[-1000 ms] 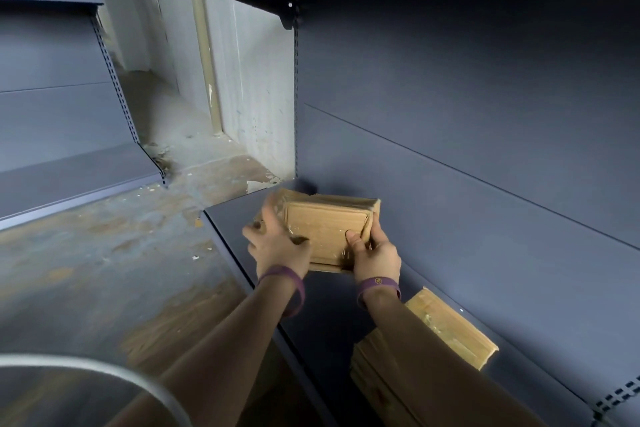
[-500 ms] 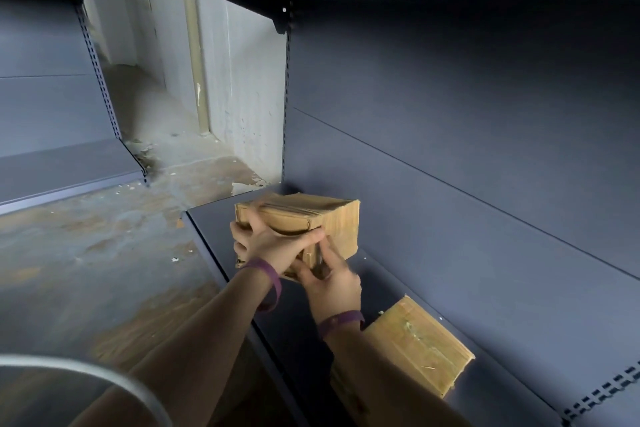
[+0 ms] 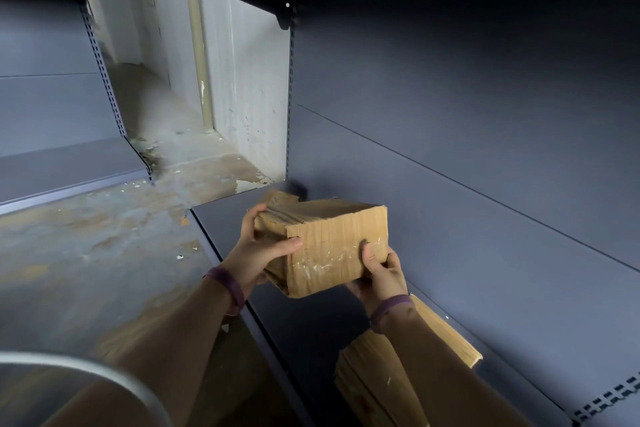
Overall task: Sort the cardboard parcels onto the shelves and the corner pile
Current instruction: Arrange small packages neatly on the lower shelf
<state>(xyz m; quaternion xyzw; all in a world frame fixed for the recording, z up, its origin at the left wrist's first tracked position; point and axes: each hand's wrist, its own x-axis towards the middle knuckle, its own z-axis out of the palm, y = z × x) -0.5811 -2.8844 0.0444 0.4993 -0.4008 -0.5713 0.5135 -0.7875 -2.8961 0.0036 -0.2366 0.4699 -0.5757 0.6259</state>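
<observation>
Left hand (image 3: 258, 253) and right hand (image 3: 382, 274) both grip one taped cardboard parcel (image 3: 325, 246), my thumbs on its near face, fingers wrapped round the ends. It's tilted, held above the dark bottom shelf (image 3: 221, 222). A second parcel (image 3: 363, 385) lies on that shelf under my right forearm.

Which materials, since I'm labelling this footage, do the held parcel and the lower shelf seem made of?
Parcel: brown corrugated cardboard, matte and worn; ribbed faces and frayed layered edges show it, with a glossy clear tape patch. Lower shelf: probably painted sheet metal, smooth matte grey-blue, judging by its thin folded front edge.
</observation>
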